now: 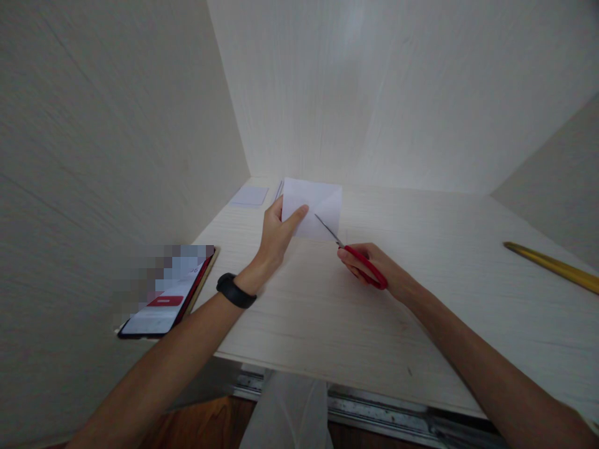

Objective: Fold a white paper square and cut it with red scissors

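Note:
My left hand [279, 229] grips a white sheet of paper [322, 199] by its left side, thumb on the front and the other fingers hidden behind it. A dark band sits on that wrist. In my right hand [367, 259] is a pair of scissors [367, 268] with red handles. Their blades point up and left and lie over the lower middle of the paper. The blades look close together; whether they are cutting into the sheet I cannot tell.
Flat paper pieces [250, 196] lie at the back left of the white tabletop [290, 312]. A phone or tablet [159, 315] with a lit screen leans at the left wall. A long gold-coloured object [552, 263] rests at the right. Pale walls enclose the back and sides.

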`<state>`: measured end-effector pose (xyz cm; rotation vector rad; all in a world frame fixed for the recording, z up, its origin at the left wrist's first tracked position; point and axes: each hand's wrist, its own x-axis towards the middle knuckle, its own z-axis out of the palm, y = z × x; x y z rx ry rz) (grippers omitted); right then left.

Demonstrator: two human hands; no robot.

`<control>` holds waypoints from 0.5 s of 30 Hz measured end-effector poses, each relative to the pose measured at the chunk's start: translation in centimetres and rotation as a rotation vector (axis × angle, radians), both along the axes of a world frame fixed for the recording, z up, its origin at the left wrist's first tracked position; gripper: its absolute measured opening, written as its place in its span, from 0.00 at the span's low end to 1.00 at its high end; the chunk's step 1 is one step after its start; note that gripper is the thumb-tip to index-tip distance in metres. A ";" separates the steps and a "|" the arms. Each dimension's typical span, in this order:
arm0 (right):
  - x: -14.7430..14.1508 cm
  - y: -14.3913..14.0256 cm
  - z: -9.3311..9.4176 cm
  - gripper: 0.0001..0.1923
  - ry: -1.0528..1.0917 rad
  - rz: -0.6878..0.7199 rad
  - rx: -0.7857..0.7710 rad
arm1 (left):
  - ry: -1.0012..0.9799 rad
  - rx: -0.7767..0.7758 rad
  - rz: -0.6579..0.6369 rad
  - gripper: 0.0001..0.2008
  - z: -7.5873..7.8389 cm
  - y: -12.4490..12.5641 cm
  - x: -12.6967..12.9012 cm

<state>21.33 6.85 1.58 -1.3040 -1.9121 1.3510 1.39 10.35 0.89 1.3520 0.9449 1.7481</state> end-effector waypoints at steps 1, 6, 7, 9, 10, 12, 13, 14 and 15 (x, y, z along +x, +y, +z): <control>0.0 -0.1 0.0 0.23 -0.007 -0.004 0.013 | 0.001 0.003 0.002 0.14 0.0 0.0 0.0; -0.1 -0.2 0.0 0.24 -0.043 -0.032 0.062 | -0.028 0.016 -0.015 0.13 0.1 -0.1 0.0; -0.1 -0.2 0.0 0.24 -0.046 -0.033 0.063 | -0.039 0.014 -0.022 0.13 0.2 -0.1 0.0; -0.1 -0.1 -0.1 0.24 -0.043 -0.024 0.064 | -0.057 0.009 -0.029 0.13 0.2 -0.2 0.1; -0.1 -0.1 -0.2 0.24 -0.039 -0.021 0.063 | -0.062 0.005 -0.029 0.14 0.3 -0.3 0.1; -0.1 0.0 -0.2 0.24 -0.030 -0.013 0.058 | -0.070 -0.009 -0.024 0.14 0.3 -0.3 0.2; -0.1 -0.1 -0.1 0.24 -0.029 -0.012 0.056 | -0.075 -0.018 -0.024 0.14 0.4 -0.4 0.3; -0.1 -0.1 -0.1 0.25 -0.029 -0.010 0.054 | -0.080 -0.028 -0.025 0.14 0.4 -0.4 0.3; -0.1 -0.1 -0.1 0.25 -0.030 -0.008 0.051 | -0.085 -0.038 -0.026 0.14 0.4 -0.5 0.3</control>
